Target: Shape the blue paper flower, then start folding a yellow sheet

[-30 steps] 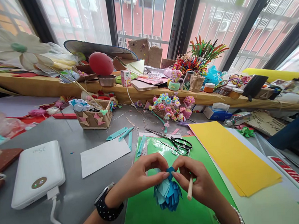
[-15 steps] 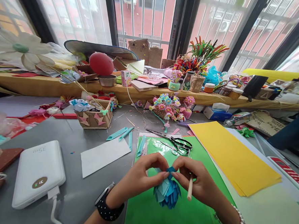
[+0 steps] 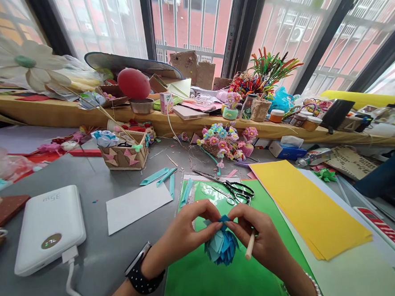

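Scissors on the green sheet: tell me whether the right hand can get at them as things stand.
Probably yes. The scissors lie uncovered just beyond the right hand, nothing between them. But its fingers are pinching the blue paper flower and holding a stick, so it is not free.

Pinches the top of the blue paper flower (image 3: 222, 246) from its left with the left hand (image 3: 189, 231), thumb and forefinger closed, wrist below-left of it. Pinches from its right with the right hand (image 3: 256, 238), remaining fingers curled around a wooden stick (image 3: 249, 247).
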`<state>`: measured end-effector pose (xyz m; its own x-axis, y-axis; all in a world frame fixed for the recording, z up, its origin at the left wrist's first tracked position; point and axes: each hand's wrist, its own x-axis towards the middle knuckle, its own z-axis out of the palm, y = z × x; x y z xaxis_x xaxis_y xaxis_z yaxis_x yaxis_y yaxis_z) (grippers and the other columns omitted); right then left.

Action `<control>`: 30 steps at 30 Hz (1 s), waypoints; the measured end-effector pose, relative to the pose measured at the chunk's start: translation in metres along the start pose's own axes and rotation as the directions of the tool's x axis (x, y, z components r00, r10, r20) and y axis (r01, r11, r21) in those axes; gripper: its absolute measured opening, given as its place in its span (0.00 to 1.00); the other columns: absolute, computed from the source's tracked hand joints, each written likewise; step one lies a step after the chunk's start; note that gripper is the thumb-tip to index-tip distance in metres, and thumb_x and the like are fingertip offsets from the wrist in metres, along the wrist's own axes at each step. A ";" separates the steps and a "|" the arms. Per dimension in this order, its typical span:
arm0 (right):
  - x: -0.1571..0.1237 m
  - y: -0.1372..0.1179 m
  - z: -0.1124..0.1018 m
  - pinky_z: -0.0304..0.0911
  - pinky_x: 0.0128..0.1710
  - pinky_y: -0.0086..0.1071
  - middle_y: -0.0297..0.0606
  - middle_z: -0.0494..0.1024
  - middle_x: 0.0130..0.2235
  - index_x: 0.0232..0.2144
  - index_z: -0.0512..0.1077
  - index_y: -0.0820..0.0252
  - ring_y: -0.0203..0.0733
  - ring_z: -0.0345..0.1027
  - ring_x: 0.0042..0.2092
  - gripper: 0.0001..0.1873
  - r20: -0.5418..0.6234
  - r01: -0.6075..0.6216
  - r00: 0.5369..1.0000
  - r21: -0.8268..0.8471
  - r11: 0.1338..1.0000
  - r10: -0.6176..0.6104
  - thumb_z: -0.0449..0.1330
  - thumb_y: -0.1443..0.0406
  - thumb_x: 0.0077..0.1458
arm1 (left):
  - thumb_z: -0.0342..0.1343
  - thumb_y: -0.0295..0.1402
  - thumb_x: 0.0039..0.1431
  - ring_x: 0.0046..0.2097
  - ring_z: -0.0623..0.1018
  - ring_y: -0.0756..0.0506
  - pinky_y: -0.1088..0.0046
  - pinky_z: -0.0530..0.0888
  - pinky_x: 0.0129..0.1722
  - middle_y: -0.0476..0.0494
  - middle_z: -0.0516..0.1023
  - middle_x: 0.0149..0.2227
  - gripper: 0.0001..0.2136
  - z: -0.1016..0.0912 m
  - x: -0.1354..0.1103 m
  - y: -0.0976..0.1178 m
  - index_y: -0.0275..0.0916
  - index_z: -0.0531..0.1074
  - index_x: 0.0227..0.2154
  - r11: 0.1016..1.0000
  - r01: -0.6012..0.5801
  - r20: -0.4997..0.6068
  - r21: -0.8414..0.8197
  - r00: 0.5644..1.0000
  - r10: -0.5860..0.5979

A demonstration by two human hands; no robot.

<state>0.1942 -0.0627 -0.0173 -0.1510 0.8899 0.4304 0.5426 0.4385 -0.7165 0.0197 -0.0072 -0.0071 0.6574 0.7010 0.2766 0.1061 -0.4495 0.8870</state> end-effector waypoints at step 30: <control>0.003 0.002 -0.004 0.49 0.17 0.25 0.30 0.65 0.22 0.32 0.69 0.60 0.30 0.52 0.19 0.05 0.003 -0.009 1.000 0.014 1.000 0.009 0.54 0.65 0.54 | 0.55 0.33 0.52 0.31 0.71 0.48 0.73 0.69 0.33 0.47 0.71 0.26 0.07 -0.001 0.003 -0.003 0.35 0.69 0.25 0.994 0.055 -0.067 -0.089 0.996 -0.061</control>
<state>0.1984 -0.0600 -0.0154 -0.1486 0.8940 0.4226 0.5325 0.4325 -0.7276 0.0207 -0.0030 -0.0083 0.5985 0.7623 0.2462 0.0749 -0.3592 0.9303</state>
